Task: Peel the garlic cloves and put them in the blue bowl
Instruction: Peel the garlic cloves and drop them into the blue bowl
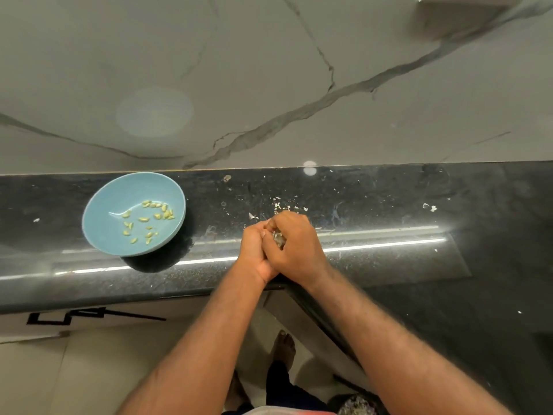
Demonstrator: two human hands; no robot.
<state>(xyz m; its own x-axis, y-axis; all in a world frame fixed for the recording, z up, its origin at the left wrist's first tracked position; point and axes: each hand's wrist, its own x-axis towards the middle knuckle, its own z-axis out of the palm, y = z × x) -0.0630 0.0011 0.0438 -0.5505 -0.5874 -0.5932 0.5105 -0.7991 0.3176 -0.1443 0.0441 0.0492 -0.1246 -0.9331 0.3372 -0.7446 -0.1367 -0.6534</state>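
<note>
Beside blue bowl, garlic between hands

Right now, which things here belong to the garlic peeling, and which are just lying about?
Part of the job: blue bowl, peeled cloves in it, left hand and right hand, both gripping a garlic clove between them.
Just lying about: peel scraps scattered on the black counter, marble wall behind.

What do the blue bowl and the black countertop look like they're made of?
Blue bowl: probably glazed ceramic or melamine, smooth with a soft sheen and one curved highlight inside. Countertop: likely polished granite, black and finely speckled, mirroring bright light strips.
</note>
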